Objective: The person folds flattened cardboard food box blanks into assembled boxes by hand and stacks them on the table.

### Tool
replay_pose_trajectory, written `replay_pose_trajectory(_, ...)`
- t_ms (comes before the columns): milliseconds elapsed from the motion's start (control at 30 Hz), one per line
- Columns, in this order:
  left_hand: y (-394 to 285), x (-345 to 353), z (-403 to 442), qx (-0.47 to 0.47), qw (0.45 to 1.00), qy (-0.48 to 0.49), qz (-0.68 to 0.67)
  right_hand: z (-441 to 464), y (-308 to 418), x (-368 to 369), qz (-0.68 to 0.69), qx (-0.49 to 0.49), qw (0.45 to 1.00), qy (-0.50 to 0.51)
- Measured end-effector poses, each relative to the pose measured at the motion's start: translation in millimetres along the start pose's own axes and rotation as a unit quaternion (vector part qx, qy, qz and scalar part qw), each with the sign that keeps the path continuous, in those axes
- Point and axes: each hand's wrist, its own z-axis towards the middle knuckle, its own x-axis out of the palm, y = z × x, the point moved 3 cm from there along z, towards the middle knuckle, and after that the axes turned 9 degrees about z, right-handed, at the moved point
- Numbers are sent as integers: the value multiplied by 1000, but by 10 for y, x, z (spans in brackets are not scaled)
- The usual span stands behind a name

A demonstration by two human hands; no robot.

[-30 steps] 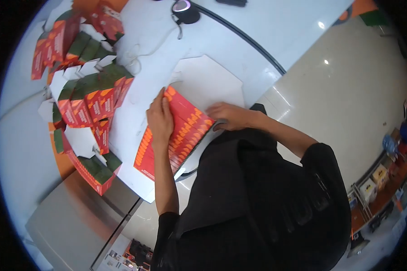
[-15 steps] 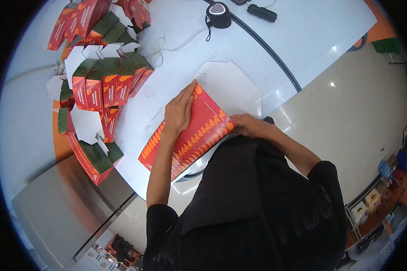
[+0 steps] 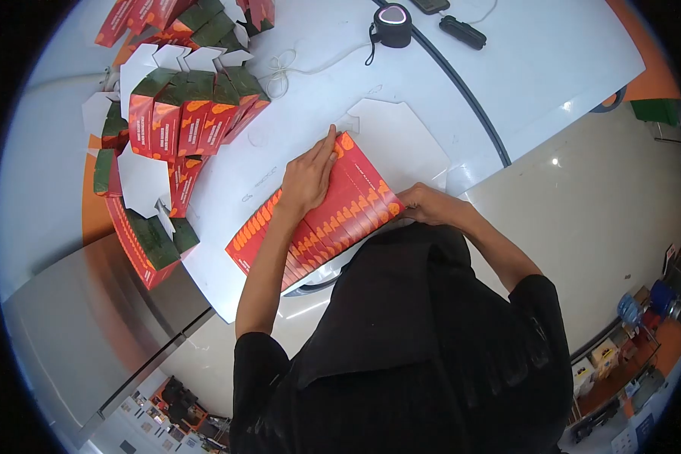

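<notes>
A fanned stack of flat red carton blanks (image 3: 340, 203) with orange print lies slantwise near the table's front edge. On its upper left part my left hand (image 3: 308, 178) rests flat, fingers stretched out together towards the far corner. At the right corner, my right hand (image 3: 429, 204) has its fingers bent around the edge of the top blank; part of those fingers is hidden. A white cardboard panel (image 3: 405, 144) with cut corners lies flat just beyond the stack.
Folded red and green cartons (image 3: 193, 113) with raised white flaps crowd the table's left side. A black round device (image 3: 393, 29), a dark case (image 3: 462, 32) and a white cord (image 3: 310, 69) lie at the back. A black cable (image 3: 461, 91) crosses the white table (image 3: 552, 68).
The view has shifted slightly, so the table items sit a little differently in frame. Both hands stay at the same places on the red stack.
</notes>
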Motion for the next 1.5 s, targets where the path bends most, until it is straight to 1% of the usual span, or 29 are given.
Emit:
replay_pose_trajectory(67,-3,3,4,2,1000,-5,2,-12,-12,11,13,-25,1000,-12)
replay_pose_trajectory(167,-23,-29,9,-3,1000,-8,-13,-48,-66,56,36,-8,999,-17)
replay_pose_trajectory(267,-41,-38,8,-26,999,-23,-37,-72,-71,101,-37,-17,999,-31)
replay_pose_trajectory(367,-15,-7,-11,-52,996,-46,-57,-84,3,142,-50,-44,997,-49)
replay_pose_trajectory(467,-25,13,-13,-77,993,-76,-55,-67,-104,180,-62,-51,995,-64)
replay_pose_trajectory(567,15,40,-16,-86,991,-82,-66,-90,-108,183,-68,-65,992,-81)
replay_pose_trajectory(667,6,23,-6,-108,989,-63,-84,-87,-47,166,-51,-47,995,-71)
replay_pose_trajectory(767,26,32,-6,-118,987,-61,-93,-64,-59,162,-34,-59,995,-68)
replay_pose_trajectory(867,10,30,13,-109,989,-58,-76,-63,-101,167,71,-6,996,-45)
replay_pose_trajectory(967,2,28,13,-123,989,-40,-66,-27,-178,144,-5,-24,999,-38)
replay_pose_trajectory(1067,20,62,12,-130,990,-37,-49,-5,-199,118,9,-29,999,-10)
replay_pose_trajectory(1167,25,58,17,-133,989,-37,-49,-8,-161,120,-27,-27,999,-17)
replay_pose_trajectory(1267,64,6,59,-185,979,39,-73,-34,27,91,-16,9,1000,13)
replay_pose_trajectory(1367,-79,-25,68,-198,979,-6,-55,28,-60,149,-53,18,998,16)
replay_pose_trajectory(1467,-61,-18,83,-197,979,8,-51,26,-28,145,-37,-25,998,37)
replay_pose_trajectory(1500,-39,10,70,-185,981,1,-54,16,-47,149,-33,-12,999,37)
